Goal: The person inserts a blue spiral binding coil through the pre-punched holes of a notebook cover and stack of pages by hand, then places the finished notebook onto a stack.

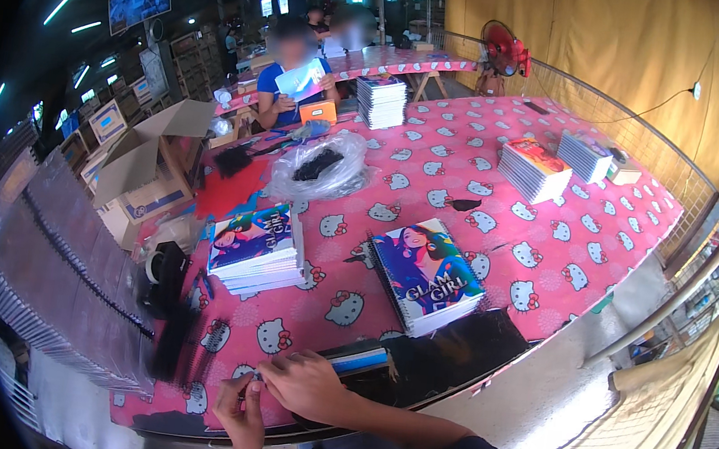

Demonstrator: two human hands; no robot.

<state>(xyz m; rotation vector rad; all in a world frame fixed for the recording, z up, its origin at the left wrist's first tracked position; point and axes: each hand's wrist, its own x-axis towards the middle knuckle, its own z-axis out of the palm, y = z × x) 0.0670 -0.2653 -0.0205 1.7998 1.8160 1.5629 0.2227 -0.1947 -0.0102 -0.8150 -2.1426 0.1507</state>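
Close together at the table's near edge, my left hand [242, 412] has its thumb and fingers pinched, and my right hand [306, 384] reaches across with bent fingers meeting it. Something small seems to be between the fingertips, but I cannot make it out. Right of my hands, a blue and white strip [360, 360] lies by a black board [442, 356]. Beyond stands a stack of spiral notebooks [429, 276] with colourful illustrated covers. A second notebook stack [257, 249] is farther left. Black spiral binding coils [182, 342] lie left of my hands.
Tall stacks of coil-bound books [67, 255] stand at the left, before an open cardboard box [150, 172]. A clear plastic bag [323, 168] holds black pieces. More notebook stacks [533, 173] sit at the far right. Across the table, a person in blue [291, 86] holds a sheet.
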